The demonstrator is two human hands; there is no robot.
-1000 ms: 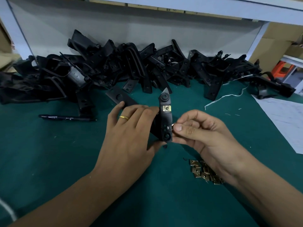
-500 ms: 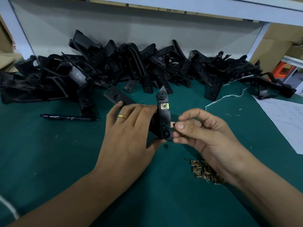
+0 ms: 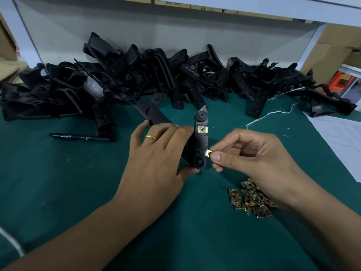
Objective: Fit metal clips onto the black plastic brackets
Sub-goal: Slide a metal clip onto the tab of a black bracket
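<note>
At centre frame I see my left hand point(image 3: 156, 153) gripping a matte black plastic bracket point(image 3: 200, 141), a slim curved bar whose long axis runs nearly straight up the frame, one brass-coloured clip point(image 3: 202, 129) already seated near its upper end. My right hand point(image 3: 254, 155) pinches a second clip point(image 3: 208, 153) against its lower right edge; loose clips point(image 3: 251, 200) lie at lower right.

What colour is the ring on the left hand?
Gold, on the left hand; ring shows in the head view.

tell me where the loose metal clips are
In the head view, the loose metal clips lie heaped on the green mat, lower right, beneath the right hand.
</note>
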